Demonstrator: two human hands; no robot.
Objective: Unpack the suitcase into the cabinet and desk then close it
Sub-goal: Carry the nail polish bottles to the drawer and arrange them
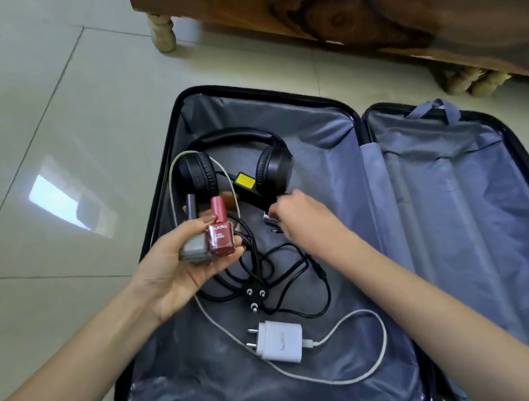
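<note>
The suitcase (332, 164) lies open on the floor, in the centre of the frame. At centre left, the left grip (174, 269) holds a grey bottle (194, 246) and a red bottle (222, 237). The right grip (302, 216) pinches a small silvery thing (269, 220) inside, below the headphones (273, 168). A charger (279, 343) lies at lower centre.

Bare left hand (180, 269) and bare right hand (302, 216), both forearms bare along their whole visible length.

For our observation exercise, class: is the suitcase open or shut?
Open: the suitcase lies with both halves spread flat, lining up; headphones and a white charger rest inside.
</note>
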